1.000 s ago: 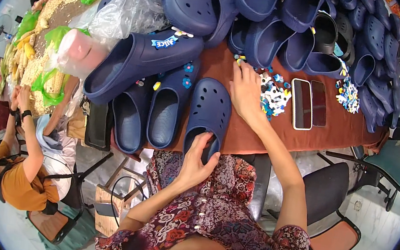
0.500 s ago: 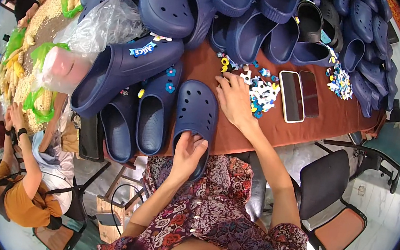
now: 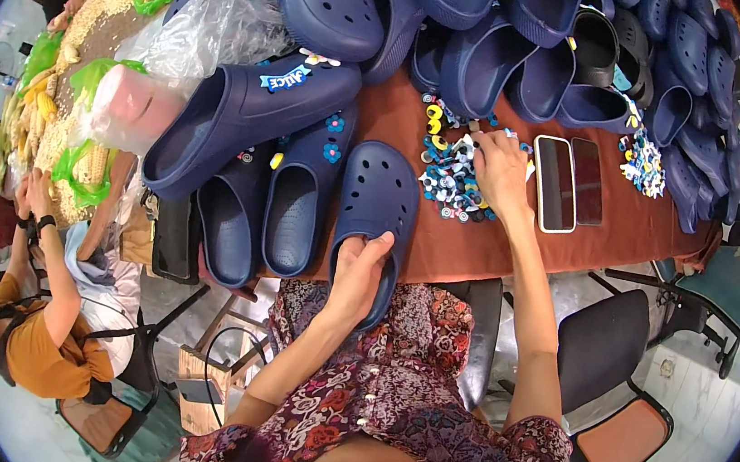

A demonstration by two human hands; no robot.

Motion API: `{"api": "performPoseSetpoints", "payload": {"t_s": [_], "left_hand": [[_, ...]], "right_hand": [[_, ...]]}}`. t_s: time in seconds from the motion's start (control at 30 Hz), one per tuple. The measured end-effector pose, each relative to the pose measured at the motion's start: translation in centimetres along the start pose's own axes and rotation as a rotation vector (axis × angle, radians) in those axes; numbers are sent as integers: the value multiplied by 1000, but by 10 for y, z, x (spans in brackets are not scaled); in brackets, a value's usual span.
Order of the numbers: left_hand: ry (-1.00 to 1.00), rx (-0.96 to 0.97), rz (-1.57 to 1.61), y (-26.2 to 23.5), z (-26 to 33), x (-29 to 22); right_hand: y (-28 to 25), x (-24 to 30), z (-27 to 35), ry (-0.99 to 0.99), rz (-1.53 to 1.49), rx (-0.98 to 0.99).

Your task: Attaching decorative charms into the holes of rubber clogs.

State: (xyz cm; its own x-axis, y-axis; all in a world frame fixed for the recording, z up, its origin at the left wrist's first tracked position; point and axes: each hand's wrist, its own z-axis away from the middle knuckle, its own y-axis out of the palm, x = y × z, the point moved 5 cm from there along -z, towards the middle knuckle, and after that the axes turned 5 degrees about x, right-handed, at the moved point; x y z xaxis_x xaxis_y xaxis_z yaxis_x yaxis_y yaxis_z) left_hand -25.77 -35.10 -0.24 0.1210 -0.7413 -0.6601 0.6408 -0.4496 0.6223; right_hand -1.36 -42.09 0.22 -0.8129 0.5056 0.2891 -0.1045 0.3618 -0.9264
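My left hand [image 3: 359,275] grips a navy clog [image 3: 380,187], fingers inside its foot opening and thumb over the edge. This clog has bare holes on its toe and points away from me. My right hand [image 3: 502,168] reaches onto a pile of small shoe charms [image 3: 451,172] in white, blue and yellow. Its fingers are bent and a little apart among the charms; their tips are partly hidden. Left of the held clog lie a clog with blue flower charms [image 3: 298,195] and a larger-looking clog with a lettered charm [image 3: 246,117].
Many navy clogs [image 3: 490,58] are heaped along the back. Two phones [image 3: 556,184] lie right of the pile, with another charm heap [image 3: 643,166] beyond. Clear plastic bags [image 3: 215,31] sit at left. Co-workers [image 3: 57,332] handle corn at a side table. An office chair [image 3: 603,349] stands at right.
My right hand has moved right, from the pile's left edge onto its right part, and the charms now lie spread further left. My left hand still holds the clog.
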Motion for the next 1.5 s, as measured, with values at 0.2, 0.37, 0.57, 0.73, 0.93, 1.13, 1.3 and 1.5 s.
{"api": "performPoseSetpoints", "payload": {"t_s": [0.2,0.37,0.57,0.73,0.93,1.13,1.3,1.5], "left_hand": [[-82,14,225,-9,-8,5],[-48,-22,353,2,-15,-3],[-57,-31,494,0,-23,-6],[-65,-30,562,-3,-23,-3],[-39,-57,575,1,-18,-4],[-18,-7,588,0,-20,-4],[-13,16,591,-4,-21,-1],[-26,63,611,-5,-25,-2]], "right_hand": [[-1,5,-2,46,29,112],[-2,3,-4,47,-22,107],[-3,2,-4,42,-87,40],[-17,14,-6,16,-257,-64],[-22,41,-9,123,-841,209],[4,77,-22,36,-1134,603],[14,88,-27,5,-1062,710],[17,95,-33,7,-1012,656]]}}
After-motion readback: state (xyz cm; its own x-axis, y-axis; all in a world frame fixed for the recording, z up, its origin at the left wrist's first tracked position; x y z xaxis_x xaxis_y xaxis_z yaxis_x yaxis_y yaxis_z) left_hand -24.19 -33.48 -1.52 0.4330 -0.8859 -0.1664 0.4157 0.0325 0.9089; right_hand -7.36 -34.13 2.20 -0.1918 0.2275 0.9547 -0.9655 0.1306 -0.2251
